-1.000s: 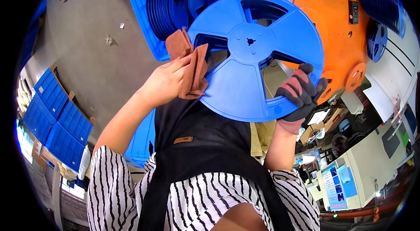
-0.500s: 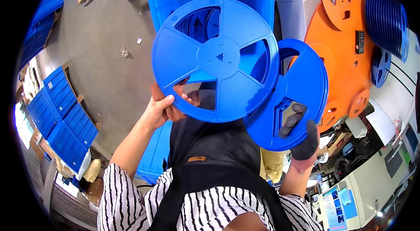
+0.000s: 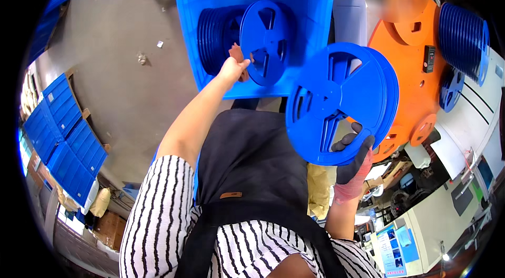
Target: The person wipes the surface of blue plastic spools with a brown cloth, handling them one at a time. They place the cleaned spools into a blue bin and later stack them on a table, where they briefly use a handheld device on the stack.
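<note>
A thin blue reel [image 3: 267,45] stands on edge inside a deep blue bin [image 3: 312,9]. My left hand [image 3: 235,69], with brown covers on some fingers, pinches this reel by its near left rim. To its left in the bin, several blue reels [image 3: 206,41] stand in a tight row. My right hand [image 3: 353,158], in a dark glove with a pink cuff, grips a stack of blue reels [image 3: 363,96] at the lower right edge. Its fingers pass through an opening in the stack, which is held tilted outside the bin.
At the right is a large orange plate [image 3: 400,75] with smaller orange discs and a black box [image 3: 429,59]. Beyond it stands another row of blue reels [image 3: 463,38]. Blue folded crates [image 3: 66,136] lie at the left, past the grey floor [image 3: 129,20].
My left hand has moved forward from near my body into the bin, with the blue reel in it. The stack in my right hand has shifted slightly and turned more into view.
</note>
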`<action>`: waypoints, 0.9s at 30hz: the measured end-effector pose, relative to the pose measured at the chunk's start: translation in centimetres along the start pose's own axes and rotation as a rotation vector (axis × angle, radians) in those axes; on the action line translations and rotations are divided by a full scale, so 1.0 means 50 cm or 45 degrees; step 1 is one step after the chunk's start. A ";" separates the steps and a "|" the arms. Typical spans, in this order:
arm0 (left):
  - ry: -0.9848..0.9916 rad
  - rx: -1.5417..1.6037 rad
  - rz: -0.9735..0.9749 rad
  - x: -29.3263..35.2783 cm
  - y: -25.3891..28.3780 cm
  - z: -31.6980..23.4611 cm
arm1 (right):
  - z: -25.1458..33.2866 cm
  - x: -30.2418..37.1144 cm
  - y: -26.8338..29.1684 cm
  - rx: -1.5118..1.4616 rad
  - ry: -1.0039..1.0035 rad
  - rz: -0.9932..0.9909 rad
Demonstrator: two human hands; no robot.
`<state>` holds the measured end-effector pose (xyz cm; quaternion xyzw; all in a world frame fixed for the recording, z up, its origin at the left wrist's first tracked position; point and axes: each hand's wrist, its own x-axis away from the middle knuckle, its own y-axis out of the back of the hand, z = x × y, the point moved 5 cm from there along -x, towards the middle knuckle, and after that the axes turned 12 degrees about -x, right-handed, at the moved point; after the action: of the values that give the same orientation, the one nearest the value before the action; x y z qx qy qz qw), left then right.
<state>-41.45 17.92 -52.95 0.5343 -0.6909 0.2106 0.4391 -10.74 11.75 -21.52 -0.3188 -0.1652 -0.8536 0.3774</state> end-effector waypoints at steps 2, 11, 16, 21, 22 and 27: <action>0.145 0.028 0.076 -0.023 -0.009 0.008 | -0.002 -0.003 0.006 -0.200 -0.008 -0.011; -0.260 0.111 -0.307 0.199 0.140 -0.097 | -0.044 -0.055 0.058 -0.965 -0.266 0.289; -0.622 -0.483 -0.208 0.330 0.140 -0.287 | -0.068 -0.062 0.045 -1.255 -0.433 0.650; -1.250 -1.084 -0.331 0.416 -0.059 -0.394 | -0.080 -0.044 0.016 -1.326 -0.504 0.671; -1.350 -1.153 -0.193 0.432 -0.098 -0.389 | -0.085 -0.039 0.007 -1.321 -0.520 0.715; -1.540 -1.023 -0.239 0.445 -0.116 -0.358 | -0.089 -0.031 0.013 -1.299 -0.552 0.695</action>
<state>-30.23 17.24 -26.09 0.4119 -0.7877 -0.4294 0.1593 -11.35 9.82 -25.82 -0.6563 0.2784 -0.6133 0.3400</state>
